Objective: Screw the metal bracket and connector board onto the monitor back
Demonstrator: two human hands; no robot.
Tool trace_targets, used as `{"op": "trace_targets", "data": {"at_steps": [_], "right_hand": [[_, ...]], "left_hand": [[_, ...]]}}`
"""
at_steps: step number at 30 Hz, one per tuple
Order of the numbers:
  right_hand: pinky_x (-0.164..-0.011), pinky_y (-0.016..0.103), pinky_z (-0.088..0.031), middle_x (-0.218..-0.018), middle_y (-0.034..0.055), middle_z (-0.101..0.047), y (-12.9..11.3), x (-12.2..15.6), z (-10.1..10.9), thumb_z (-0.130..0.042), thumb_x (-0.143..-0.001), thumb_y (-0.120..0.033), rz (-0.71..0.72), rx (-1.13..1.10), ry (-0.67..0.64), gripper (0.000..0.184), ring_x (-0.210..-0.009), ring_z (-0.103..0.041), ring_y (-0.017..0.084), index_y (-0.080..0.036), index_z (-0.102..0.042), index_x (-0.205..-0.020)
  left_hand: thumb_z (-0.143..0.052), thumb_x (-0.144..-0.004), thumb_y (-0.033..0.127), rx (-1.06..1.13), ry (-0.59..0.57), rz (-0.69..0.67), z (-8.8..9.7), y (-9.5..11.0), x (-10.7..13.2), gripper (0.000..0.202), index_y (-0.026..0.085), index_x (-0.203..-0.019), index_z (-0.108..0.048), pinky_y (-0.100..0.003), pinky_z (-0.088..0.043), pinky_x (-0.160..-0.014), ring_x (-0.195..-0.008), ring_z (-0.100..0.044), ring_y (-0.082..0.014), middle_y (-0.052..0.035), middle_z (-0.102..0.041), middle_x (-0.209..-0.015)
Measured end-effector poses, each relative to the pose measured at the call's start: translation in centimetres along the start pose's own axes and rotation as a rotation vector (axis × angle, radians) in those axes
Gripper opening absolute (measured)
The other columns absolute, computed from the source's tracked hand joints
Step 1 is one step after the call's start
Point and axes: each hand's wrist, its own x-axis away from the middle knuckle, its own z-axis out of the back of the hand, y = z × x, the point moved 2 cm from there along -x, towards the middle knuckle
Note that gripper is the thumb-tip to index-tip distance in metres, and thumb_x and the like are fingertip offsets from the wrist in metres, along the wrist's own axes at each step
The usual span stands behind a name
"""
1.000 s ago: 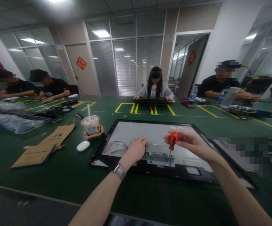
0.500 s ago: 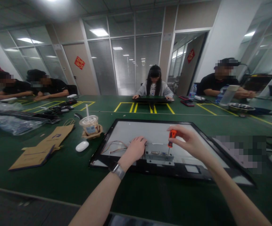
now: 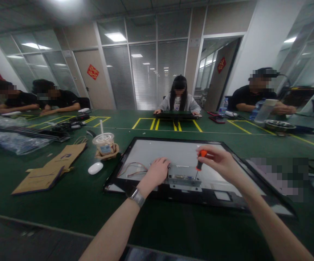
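In the head view a monitor panel (image 3: 143,152) lies on the table with its back side up. A metal bracket (image 3: 185,184) with connector ports sits near its front edge. My right hand (image 3: 218,162) is closed on the orange-and-black handle of a screwdriver (image 3: 199,166). The shaft points down at the bracket's right end and the handle leans right; its exact tip is hard to make out. At the bracket's left end my left hand (image 3: 157,172) holds on, fingers together, fingertips partly hidden. Thin brown wires (image 3: 133,168) lie on the panel left of it.
Left of the panel are a white mouse (image 3: 95,168), an iced drink cup (image 3: 104,145) in a cardboard holder and a brown paper bag (image 3: 61,159). Across the table a person (image 3: 178,98) holds another dark panel. A metal bowl (image 3: 279,126) stands at the far right.
The screwdriver handle has tilted to the right, and my right hand has shifted slightly right with it. My left hand stays on the bracket.
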Motion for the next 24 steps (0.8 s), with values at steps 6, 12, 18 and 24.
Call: {"op": "trace_targets", "data": {"at_steps": [6, 12, 18, 24], "right_hand": [[-0.077, 0.04, -0.064, -0.102, 0.0092, -0.073, -0.72, 0.15, -0.14, -0.067, -0.09, -0.044, 0.066, 0.077, -0.006, 0.025, -0.09, -0.072, 0.025, -0.026, -0.077, -0.104], [-0.083, 0.045, -0.063, -0.102, 0.0109, -0.078, -0.34, 0.3, 0.25, -0.067, -0.091, -0.043, -0.014, -0.085, -0.056, 0.03, -0.095, -0.074, 0.028, -0.023, -0.076, -0.112], [-0.076, 0.041, -0.064, -0.097, 0.0086, -0.074, 0.04, 0.09, -0.36, -0.079, -0.08, -0.046, 0.055, 0.001, 0.031, 0.027, -0.088, -0.072, 0.025, -0.024, -0.079, -0.095], [-0.083, 0.042, -0.062, -0.106, 0.0096, -0.074, -0.82, 0.31, -0.71, -0.064, -0.092, -0.044, 0.079, 0.046, 0.017, 0.026, -0.098, -0.072, 0.026, -0.026, -0.077, -0.105]], "left_hand": [[-0.038, -0.099, 0.013, 0.013, 0.014, 0.006, -0.13, -0.1, -0.05, 0.038, 0.016, -0.13, -0.06, -0.039, -0.045, -0.106, -0.12, -0.058, -0.0252, -0.0119, -0.059, -0.136], [-0.037, -0.099, 0.012, 0.003, -0.004, 0.002, -0.11, -0.01, -0.03, 0.04, 0.016, -0.131, -0.059, -0.039, -0.044, -0.107, -0.124, -0.057, -0.0251, -0.0134, -0.057, -0.14], [-0.036, -0.1, 0.013, 0.027, -0.003, 0.004, 0.06, 0.02, 0.03, 0.04, 0.016, -0.133, -0.057, -0.039, -0.044, -0.107, -0.122, -0.057, -0.0242, -0.0126, -0.058, -0.137], [-0.037, -0.099, 0.013, 0.022, 0.008, 0.007, -0.03, -0.04, 0.03, 0.039, 0.016, -0.131, -0.059, -0.039, -0.045, -0.106, -0.121, -0.057, -0.0249, -0.012, -0.059, -0.136]]}}
